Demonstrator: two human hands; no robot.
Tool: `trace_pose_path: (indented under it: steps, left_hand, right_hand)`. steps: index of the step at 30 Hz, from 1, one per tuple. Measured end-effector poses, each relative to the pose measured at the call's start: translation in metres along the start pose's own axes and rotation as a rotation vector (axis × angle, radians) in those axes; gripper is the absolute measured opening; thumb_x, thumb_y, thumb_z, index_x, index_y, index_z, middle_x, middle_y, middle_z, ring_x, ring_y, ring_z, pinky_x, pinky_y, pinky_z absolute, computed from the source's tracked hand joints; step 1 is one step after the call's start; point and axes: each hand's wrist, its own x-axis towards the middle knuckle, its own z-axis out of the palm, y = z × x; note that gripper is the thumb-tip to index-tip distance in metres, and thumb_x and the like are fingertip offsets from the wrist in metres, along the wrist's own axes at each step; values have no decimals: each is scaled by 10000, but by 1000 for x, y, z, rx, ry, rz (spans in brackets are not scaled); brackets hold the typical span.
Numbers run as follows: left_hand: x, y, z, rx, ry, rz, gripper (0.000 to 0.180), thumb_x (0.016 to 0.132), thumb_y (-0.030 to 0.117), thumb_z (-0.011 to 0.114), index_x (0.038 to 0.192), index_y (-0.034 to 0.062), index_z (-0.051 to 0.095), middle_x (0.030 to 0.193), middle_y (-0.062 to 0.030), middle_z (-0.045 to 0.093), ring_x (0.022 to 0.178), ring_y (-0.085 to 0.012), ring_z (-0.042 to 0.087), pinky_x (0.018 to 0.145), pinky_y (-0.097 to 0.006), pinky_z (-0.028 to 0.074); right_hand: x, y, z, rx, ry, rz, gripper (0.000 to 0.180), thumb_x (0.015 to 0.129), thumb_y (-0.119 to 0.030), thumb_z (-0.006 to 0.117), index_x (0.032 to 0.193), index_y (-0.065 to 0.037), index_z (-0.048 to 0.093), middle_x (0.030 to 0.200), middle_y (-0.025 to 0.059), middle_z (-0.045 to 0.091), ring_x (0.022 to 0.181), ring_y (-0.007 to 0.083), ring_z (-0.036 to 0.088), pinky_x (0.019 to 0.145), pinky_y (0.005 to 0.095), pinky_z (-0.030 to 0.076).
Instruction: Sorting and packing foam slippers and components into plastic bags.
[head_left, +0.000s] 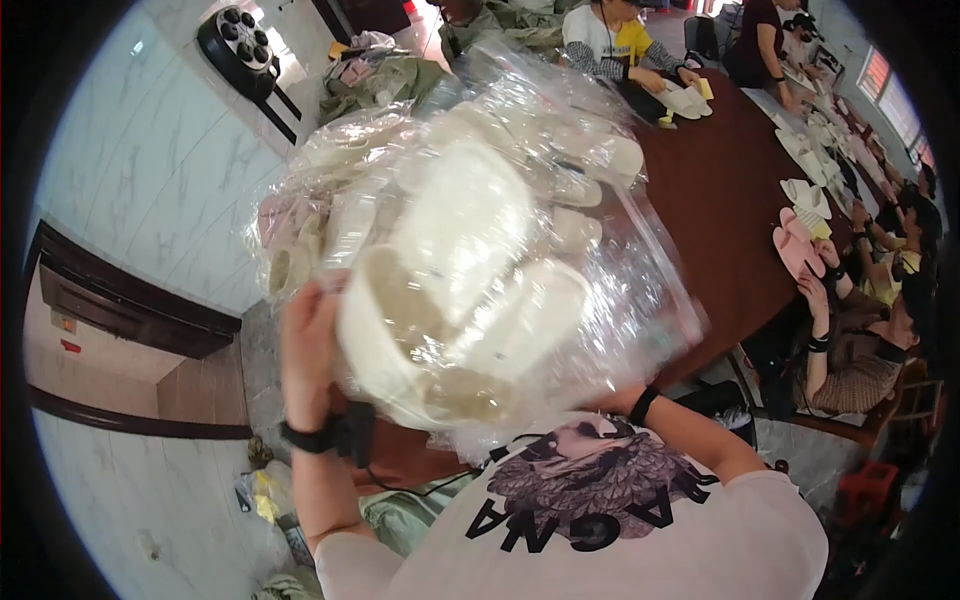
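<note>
Head view: cream slippers (525, 322) in a clear plastic bag (640, 310), up over the brown table's (725, 235) near left end.
Left hand (308, 335) is curled round the bag's side, probably so the slippers don't sag; right hand (613, 400) is mostly behind the plastic, so can't tell its grip. Bagged slippers (350, 140) are heaped toward the table's far left.

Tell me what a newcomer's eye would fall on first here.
Probably the cream slippers in a shiny clear bag, large in the middle, with the left hand at its left edge. Next, perhaps, the pink slippers by a co-worker's hands at the right, near the brown table.
</note>
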Motion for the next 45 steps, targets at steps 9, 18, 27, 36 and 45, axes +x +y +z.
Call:
trace_pose_path:
  steps: [9, 18, 27, 36, 45]
  left_hand:
    - [-9, -258, 94, 425, -347, 142, 277, 920, 108, 538, 1163, 7, 625, 1061, -118, 695, 999, -198, 649, 888, -309, 485]
    - [-14, -291, 67, 275, -140, -45, 234, 902, 37, 561, 1115, 17, 657, 994, -136, 709, 892, -210, 674, 803, -298, 505]
    - [-22, -296, 79, 26, -69, -161, 240, 953, 83, 538, 1134, -37, 637, 989, -64, 697, 883, -91, 597, 811, -243, 470]
    - [-20, -250, 81, -245, -128, -248, 322, 947, 107, 576, 1250, 0, 563, 1061, -74, 663, 945, -118, 587, 824, -253, 463]
    - [-77, -249, 58, 261, 310, -127, 331, 882, 114, 659, 1188, 20, 575, 1104, -81, 583, 933, -164, 586, 715, -309, 486]
  right_hand:
    - [4, -19, -16, 395, 154, 76, 433, 885, -172, 559, 1300, -52, 525, 1350, 193, 506, 1248, 363, 462, 1079, 403, 350]
    - [-9, -20, -23, -202, 298, -112, 428, 846, -158, 572, 1272, -123, 546, 1261, 137, 572, 1187, 330, 526, 1074, 424, 363]
    - [-56, 15, -92, 702, 795, 552, 155, 927, -145, 554, 967, -43, 665, 865, 66, 685, 761, 172, 652, 701, 311, 523]
    - [20, 24, -113, 1034, 500, 472, 275, 906, -218, 621, 1084, -14, 575, 750, 25, 620, 636, 82, 565, 551, 227, 439]
    - [4, 44, -109, 1476, 487, 536, 250, 953, -223, 550, 1098, -24, 591, 940, 95, 658, 829, 198, 653, 703, 334, 552]
